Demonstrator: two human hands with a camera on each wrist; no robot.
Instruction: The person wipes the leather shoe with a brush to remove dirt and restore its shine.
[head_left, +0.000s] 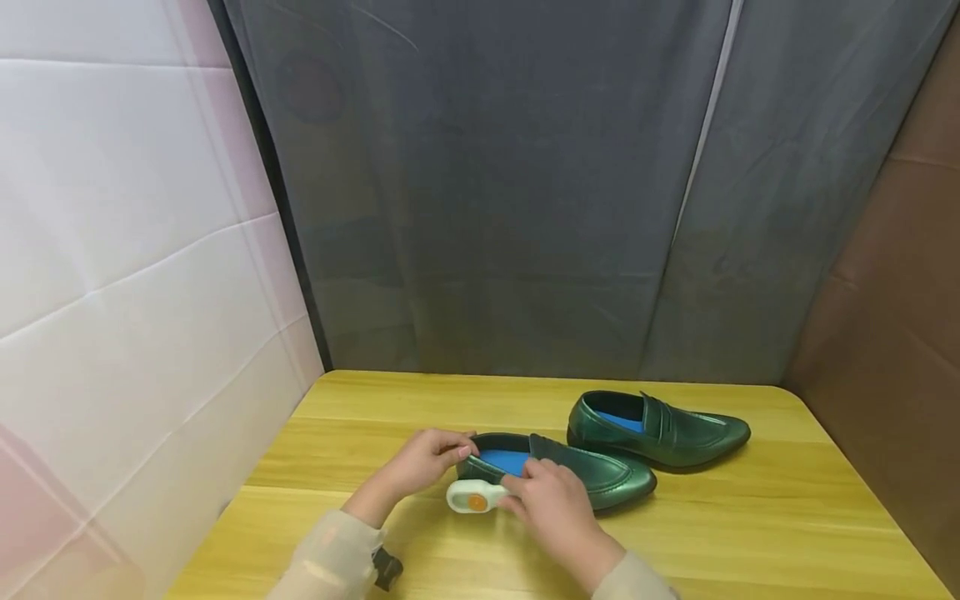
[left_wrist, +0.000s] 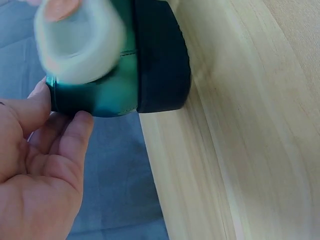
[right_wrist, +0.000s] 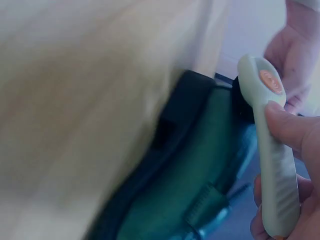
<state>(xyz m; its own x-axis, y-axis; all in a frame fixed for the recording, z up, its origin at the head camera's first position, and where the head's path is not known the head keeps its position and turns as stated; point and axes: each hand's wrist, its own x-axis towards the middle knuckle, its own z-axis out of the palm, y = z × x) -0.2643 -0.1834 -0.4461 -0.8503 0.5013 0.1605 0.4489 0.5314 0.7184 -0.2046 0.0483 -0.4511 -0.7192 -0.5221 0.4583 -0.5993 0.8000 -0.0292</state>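
Observation:
A metallic green loafer [head_left: 611,477] with a blue insole lies on the table, toe to the right. At its heel my left hand [head_left: 422,463] pinches the top rim between thumb and fingers, as the left wrist view shows. My right hand [head_left: 557,507] grips the ribbed handle of a pale shoe brush [right_wrist: 275,155] with an orange button. The brush's dark bristles [right_wrist: 242,102] are against the side of the loafer near the heel. In the left wrist view the brush head is blurred and covers part of the heel.
A second green loafer [head_left: 697,437] stands behind and to the right, toe also rightward. The yellow wood-grain table [head_left: 810,517] is bounded by a grey curtain [head_left: 487,208] at the back, a white panel at left and a brown one at right.

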